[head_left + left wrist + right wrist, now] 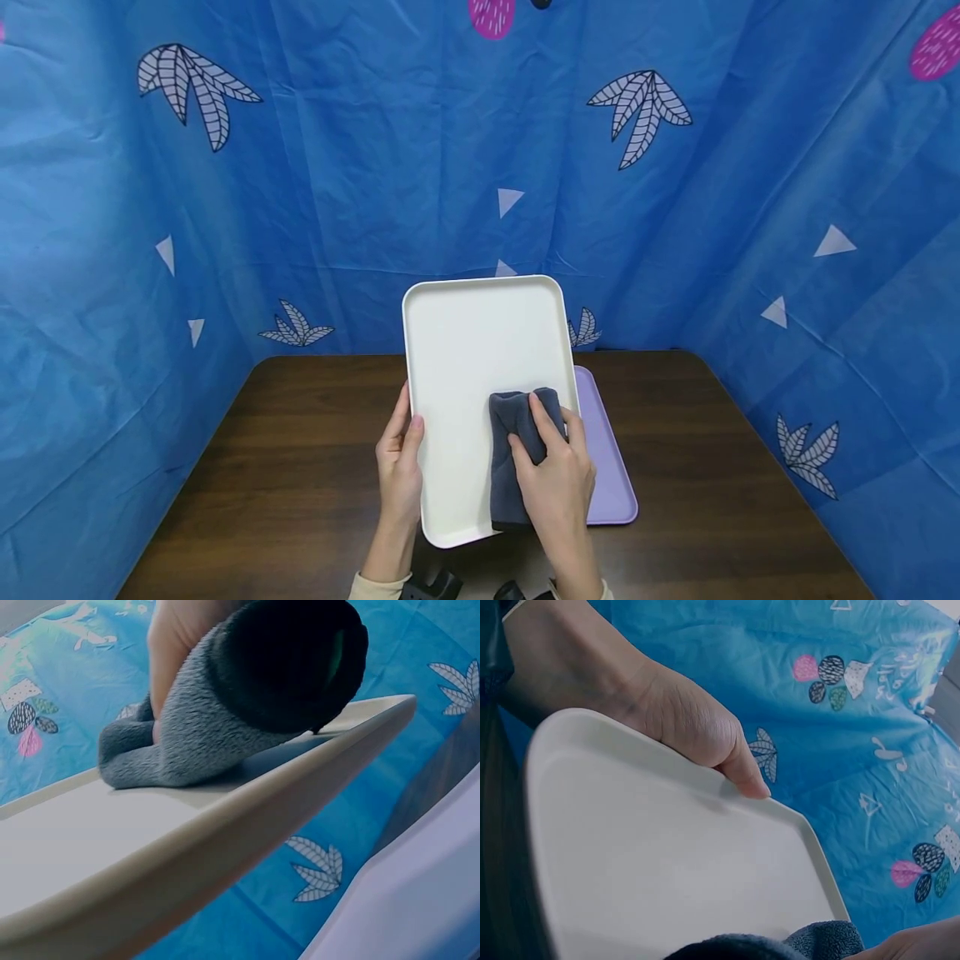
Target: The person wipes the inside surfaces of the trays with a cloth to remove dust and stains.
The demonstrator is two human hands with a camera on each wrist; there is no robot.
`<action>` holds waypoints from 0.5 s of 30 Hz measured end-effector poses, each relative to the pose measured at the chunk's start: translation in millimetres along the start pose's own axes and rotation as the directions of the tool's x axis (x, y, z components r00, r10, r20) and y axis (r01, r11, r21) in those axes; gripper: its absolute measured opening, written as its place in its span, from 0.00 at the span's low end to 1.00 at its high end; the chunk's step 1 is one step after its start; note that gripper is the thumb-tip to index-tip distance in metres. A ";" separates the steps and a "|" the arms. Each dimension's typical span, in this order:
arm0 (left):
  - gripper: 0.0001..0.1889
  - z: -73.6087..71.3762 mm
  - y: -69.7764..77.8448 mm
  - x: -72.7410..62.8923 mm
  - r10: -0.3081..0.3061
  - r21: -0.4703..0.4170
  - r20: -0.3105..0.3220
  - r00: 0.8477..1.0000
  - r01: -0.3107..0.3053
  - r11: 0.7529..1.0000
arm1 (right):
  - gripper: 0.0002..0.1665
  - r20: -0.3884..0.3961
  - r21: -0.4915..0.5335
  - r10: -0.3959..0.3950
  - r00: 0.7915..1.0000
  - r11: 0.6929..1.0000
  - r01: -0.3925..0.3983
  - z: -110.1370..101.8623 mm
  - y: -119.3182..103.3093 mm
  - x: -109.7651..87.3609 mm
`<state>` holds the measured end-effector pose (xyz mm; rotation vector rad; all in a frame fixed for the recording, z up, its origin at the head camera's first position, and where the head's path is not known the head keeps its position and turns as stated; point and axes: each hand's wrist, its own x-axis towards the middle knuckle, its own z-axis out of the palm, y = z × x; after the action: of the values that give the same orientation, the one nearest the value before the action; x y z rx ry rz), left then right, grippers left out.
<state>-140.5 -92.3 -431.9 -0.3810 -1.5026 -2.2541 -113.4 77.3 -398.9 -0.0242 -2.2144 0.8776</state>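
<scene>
A white rectangular tray (480, 342) with a low rim is held up and tilted above the table. My left hand (401, 475) grips its left edge, thumb over the rim; in the right wrist view that thumb lies on the rim of the tray (682, 847). A folded dark grey cloth (509, 492) lies against the lower right of the tray's inner face. Pinched in my right hand (558, 487), the cloth bunches under the fingers. Seen from the left wrist, the fuzzy cloth (195, 727) touches the tray's surface near the rim, partly hiding the right hand (180, 637).
A purple tray (611, 475) lies on the dark wooden table (300, 450), partly hidden behind the white tray and right hand. Blue patterned cloth (375, 167) hangs behind the table and along both sides. Black straps or devices show at the wrists.
</scene>
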 end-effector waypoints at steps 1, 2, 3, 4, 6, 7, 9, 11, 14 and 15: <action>0.26 -0.1 -0.2 0.0 0.004 0.001 0.003 1.000 -0.004 1.000 | 0.36 0.004 0.002 -0.006 1.000 1.000 0.006 0.9 -1.6 -0.8; 0.26 -0.1 -0.4 0.1 0.009 0.002 0.007 1.000 -0.009 1.000 | 0.36 0.007 0.002 -0.012 1.000 1.000 0.012 1.8 -3.2 -1.5; 0.26 -0.2 -0.6 0.2 0.012 0.004 0.009 1.000 -0.012 1.000 | 0.36 0.010 0.003 -0.017 1.000 1.000 0.017 2.9 -4.7 -2.1; 0.26 -0.3 -0.8 0.2 0.015 0.005 0.010 1.000 -0.015 1.000 | 0.36 0.012 0.003 -0.024 1.000 1.000 0.023 3.8 -6.4 -2.8; 0.26 -0.5 -1.2 0.3 0.024 0.009 0.013 1.000 -0.024 1.000 | 0.37 0.015 0.000 -0.040 0.999 0.999 0.040 5.9 -9.5 -4.0; 0.26 -0.7 -1.4 0.3 0.027 0.012 0.012 1.000 -0.028 1.000 | 0.37 0.016 0.001 -0.050 0.999 0.999 0.050 6.9 -11.1 -4.6; 0.26 -0.8 -1.6 0.4 0.030 0.014 0.012 0.999 -0.030 0.999 | 0.37 0.017 0.002 -0.073 0.997 0.997 0.073 9.1 -14.1 -5.8; 0.26 -0.6 -1.6 0.3 0.027 0.014 0.010 1.000 -0.027 1.000 | 0.37 0.019 0.007 -0.099 0.995 0.995 0.099 11.3 -17.2 -6.9; 0.26 -0.1 -1.6 0.3 0.012 0.008 0.005 1.000 -0.012 1.000 | 0.38 0.021 0.014 -0.133 0.991 0.991 0.133 14.3 -22.1 -8.6; 0.26 0.0 -1.5 0.3 0.008 0.005 0.005 1.000 -0.008 1.000 | 0.38 0.021 0.016 -0.144 0.989 0.989 0.144 15.2 -23.7 -9.0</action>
<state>-141.4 -91.8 -433.0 -0.3900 -1.5064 -2.2446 -111.1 47.9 -397.9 0.1515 -2.1998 0.8177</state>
